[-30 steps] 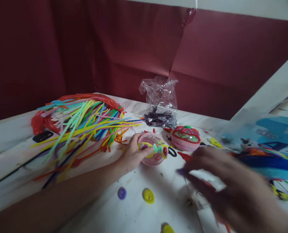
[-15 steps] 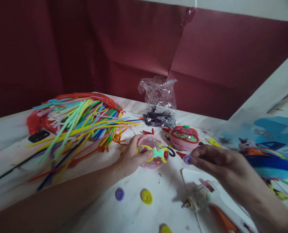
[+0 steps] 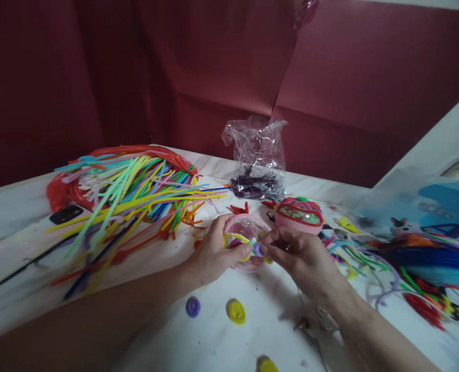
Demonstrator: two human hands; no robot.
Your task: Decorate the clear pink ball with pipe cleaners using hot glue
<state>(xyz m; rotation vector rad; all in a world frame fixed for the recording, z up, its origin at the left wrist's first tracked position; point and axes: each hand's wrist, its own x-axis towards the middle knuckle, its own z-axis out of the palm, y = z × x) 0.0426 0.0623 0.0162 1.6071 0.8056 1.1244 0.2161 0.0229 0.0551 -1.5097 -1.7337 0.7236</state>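
The left hand (image 3: 217,250) holds a round pink thing (image 3: 247,223) over the bench (image 3: 214,346), fingers curled around its side and thumb on the front. The right hand (image 3: 304,256) has its fingers pinching a little purple swirl (image 3: 257,250) at its front. A yellow swirl (image 3: 236,312) lies on the bench, nearer the person.

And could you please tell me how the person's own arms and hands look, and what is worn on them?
The left hand and right hand are ungloved. The left forearm and right forearm are slim and bare to the picture's edge. No sleeve, watch or bracelet shows; nail details are too small to tell.
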